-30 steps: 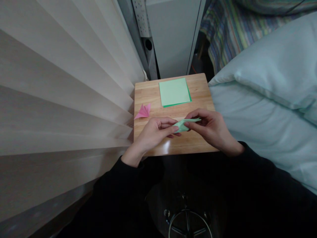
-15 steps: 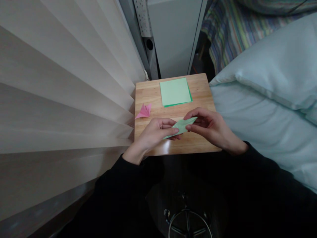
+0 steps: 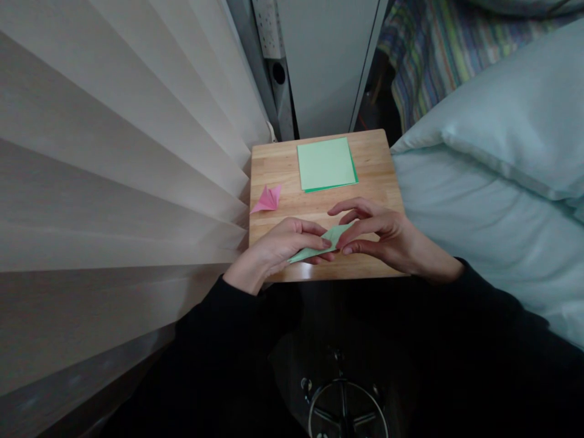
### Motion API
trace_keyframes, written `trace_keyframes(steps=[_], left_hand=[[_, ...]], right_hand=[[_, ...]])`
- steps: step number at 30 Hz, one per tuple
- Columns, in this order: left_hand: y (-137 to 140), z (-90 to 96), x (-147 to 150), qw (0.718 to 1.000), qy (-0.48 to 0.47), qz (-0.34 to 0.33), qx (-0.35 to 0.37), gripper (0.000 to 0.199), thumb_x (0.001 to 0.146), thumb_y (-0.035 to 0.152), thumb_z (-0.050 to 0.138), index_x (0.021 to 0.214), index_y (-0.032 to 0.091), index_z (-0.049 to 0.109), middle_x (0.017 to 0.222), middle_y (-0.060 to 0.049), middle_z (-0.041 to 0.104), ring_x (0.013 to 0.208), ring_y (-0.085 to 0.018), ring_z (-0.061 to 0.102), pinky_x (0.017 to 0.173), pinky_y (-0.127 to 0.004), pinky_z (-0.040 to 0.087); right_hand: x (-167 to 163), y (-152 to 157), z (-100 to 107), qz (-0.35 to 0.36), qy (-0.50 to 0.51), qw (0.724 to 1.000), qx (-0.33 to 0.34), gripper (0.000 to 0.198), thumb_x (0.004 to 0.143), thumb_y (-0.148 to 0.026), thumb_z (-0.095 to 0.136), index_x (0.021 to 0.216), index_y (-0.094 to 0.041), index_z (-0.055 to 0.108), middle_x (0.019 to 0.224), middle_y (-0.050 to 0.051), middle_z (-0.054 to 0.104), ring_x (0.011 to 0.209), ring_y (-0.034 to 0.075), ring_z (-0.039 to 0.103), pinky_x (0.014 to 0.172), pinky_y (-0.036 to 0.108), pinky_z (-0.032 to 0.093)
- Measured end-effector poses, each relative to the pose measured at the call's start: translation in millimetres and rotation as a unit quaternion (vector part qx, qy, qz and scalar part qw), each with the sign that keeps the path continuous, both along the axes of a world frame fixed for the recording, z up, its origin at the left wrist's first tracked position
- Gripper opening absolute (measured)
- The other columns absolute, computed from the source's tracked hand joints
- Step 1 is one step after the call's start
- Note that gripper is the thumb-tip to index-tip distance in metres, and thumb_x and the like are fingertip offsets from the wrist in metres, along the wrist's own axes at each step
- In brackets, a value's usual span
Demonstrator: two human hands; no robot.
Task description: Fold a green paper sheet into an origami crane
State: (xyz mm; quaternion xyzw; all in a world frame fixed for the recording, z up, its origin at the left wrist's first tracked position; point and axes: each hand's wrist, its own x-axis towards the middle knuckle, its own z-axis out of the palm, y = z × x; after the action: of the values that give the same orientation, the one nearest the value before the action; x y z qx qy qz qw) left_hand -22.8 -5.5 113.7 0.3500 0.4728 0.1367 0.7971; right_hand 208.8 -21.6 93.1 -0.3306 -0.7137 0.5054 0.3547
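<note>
A light green folded paper [image 3: 336, 235], narrow and pointed, is held a little above the near part of the wooden table. My left hand [image 3: 292, 242] grips it, thumb on top and fingers underneath. At its right end is my right hand [image 3: 378, 234], with index finger and thumb tips close together at the paper's lower edge and the other fingers raised and spread. The index finger hides part of the paper. A pink folded paper figure [image 3: 268, 199] lies near the table's left edge. Square sheets of green paper [image 3: 326, 164], pale over darker, lie farther back.
The small wooden table [image 3: 374, 164] stands between a pleated pale curtain [image 3: 182, 170] on the left and a bed with pale blue bedding [image 3: 469, 201] on the right. A grey cabinet [image 3: 326, 67] rises behind it. Below is a metal chair base [image 3: 344, 404].
My right hand has shifted its grip: the index finger has come down over the paper's near edge. The paper has slid slightly left and down. The view has moved slightly.
</note>
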Motion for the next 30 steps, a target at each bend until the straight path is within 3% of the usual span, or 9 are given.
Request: trace_keyframes(steps=[4,9,14,19,24,30], left_hand=[[-1,-1.1,-1,1.000,-0.008,-0.020,-0.002,0.011,0.075,0.013,0.079,0.086,0.011,0.078,0.078,-0.007,0.078,0.071,-0.014,0.076,0.061,-0.018,0.055],[-4,-8.1,1,1.000,-0.025,0.003,0.016,0.020,0.072,0.011,0.083,0.091,0.011,0.077,0.083,-0.007,0.080,0.075,-0.015,0.077,0.065,-0.021,0.057],[-7,-11.3,3,0.999,-0.039,0.023,0.025,0.021,0.068,0.008,0.085,0.088,0.010,0.076,0.083,-0.006,0.079,0.074,-0.014,0.075,0.076,-0.026,0.059],[-7,-10.1,5,0.998,-0.048,0.008,0.046,0.022,0.069,0.011,0.087,0.089,0.010,0.077,0.084,-0.006,0.080,0.073,-0.013,0.074,0.080,-0.027,0.059],[-8,-8.0,8,0.992,-0.032,0.046,0.117,0.024,0.073,0.016,0.087,0.093,0.013,0.076,0.089,-0.007,0.082,0.081,-0.016,0.077,0.083,-0.030,0.060],[-7,-7.5,12,0.981,-0.011,0.058,0.187,0.026,0.072,0.019,0.087,0.092,0.013,0.072,0.090,-0.006,0.081,0.083,-0.018,0.078,0.083,-0.031,0.060]], right_hand=[[1,1,-1,0.012,-0.004,1.000,-0.013,0.005,0.088,-0.032,0.082,0.089,-0.028,0.085,0.130,0.005,0.065,0.103,0.020,0.069,0.099,0.042,0.057],[0,3,-3,0.006,-0.012,0.999,-0.029,0.012,0.090,-0.034,0.078,0.083,-0.025,0.082,0.118,0.007,0.069,0.112,0.025,0.067,0.096,0.042,0.055],[-4,1,-3,-0.018,-0.029,0.997,-0.074,0.020,0.089,-0.039,0.077,0.079,-0.022,0.078,0.114,0.007,0.070,0.100,0.023,0.069,0.085,0.039,0.057],[-10,-2,-7,-0.090,-0.011,0.985,-0.144,0.032,0.077,-0.046,0.087,0.087,-0.021,0.069,0.102,0.006,0.071,0.091,0.022,0.070,0.069,0.033,0.059],[-17,-1,-7,-0.192,0.057,0.963,-0.180,0.060,0.063,-0.042,0.096,0.105,-0.025,0.057,0.095,0.001,0.068,0.076,0.019,0.070,0.058,0.032,0.060],[-25,-4,-5,-0.178,0.105,0.956,-0.206,0.044,0.069,-0.042,0.092,0.089,-0.021,0.059,0.079,0.000,0.071,0.071,0.017,0.069,0.058,0.029,0.056]])
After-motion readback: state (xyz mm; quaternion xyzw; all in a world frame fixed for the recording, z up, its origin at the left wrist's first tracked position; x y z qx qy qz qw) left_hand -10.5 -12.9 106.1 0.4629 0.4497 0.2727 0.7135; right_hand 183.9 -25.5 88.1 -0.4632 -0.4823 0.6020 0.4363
